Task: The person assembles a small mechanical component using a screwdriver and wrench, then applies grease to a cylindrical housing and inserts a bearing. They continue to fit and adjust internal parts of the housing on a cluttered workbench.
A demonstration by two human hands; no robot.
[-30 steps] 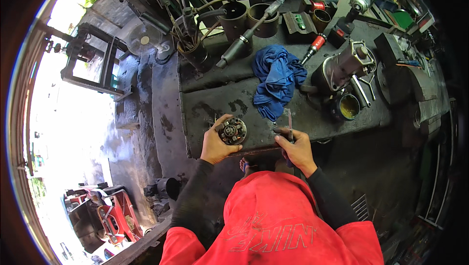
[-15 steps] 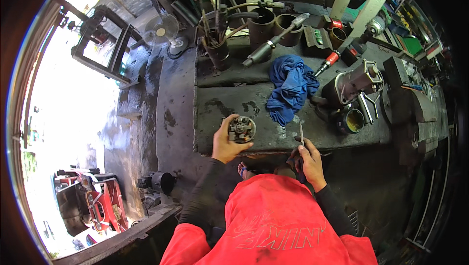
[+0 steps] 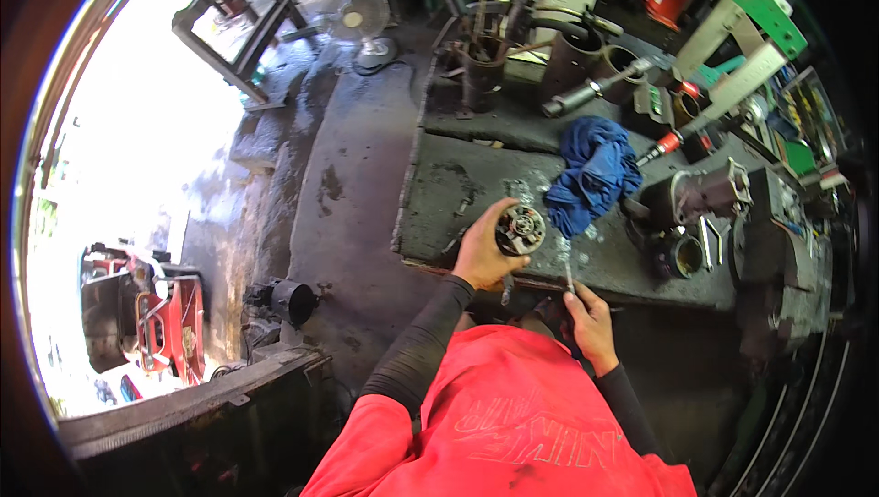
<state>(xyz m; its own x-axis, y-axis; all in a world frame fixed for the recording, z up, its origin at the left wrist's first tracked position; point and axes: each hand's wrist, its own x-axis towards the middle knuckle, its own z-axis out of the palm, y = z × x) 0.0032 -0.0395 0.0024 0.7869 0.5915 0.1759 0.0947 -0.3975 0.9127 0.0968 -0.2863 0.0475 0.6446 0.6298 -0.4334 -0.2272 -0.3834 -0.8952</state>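
Observation:
My left hand (image 3: 482, 251) is closed around a round metal motor part (image 3: 523, 229), its open end facing up and showing fittings and coils inside. It is held over the front edge of the dark workbench (image 3: 458, 167). My right hand (image 3: 593, 325), just past that edge, is closed on a slim screwdriver-like tool (image 3: 569, 270). The thin pale shaft points away from me; the fingers hide its grip end. A crumpled blue rag (image 3: 593, 172) lies on the bench beyond both hands.
Right of the rag are a red-collared tool (image 3: 667, 143), a metal housing (image 3: 710, 193), an open can (image 3: 679, 257) and wrenches (image 3: 710, 242). Cylindrical containers (image 3: 572, 62) line the back. A fan (image 3: 362, 16) stands on the floor at left, with red bodywork (image 3: 169, 323) nearer.
The view has shifted, so the bench things appear farther right. My left hand has brought the motor part closer to the rag and to my right hand. Both grips continue.

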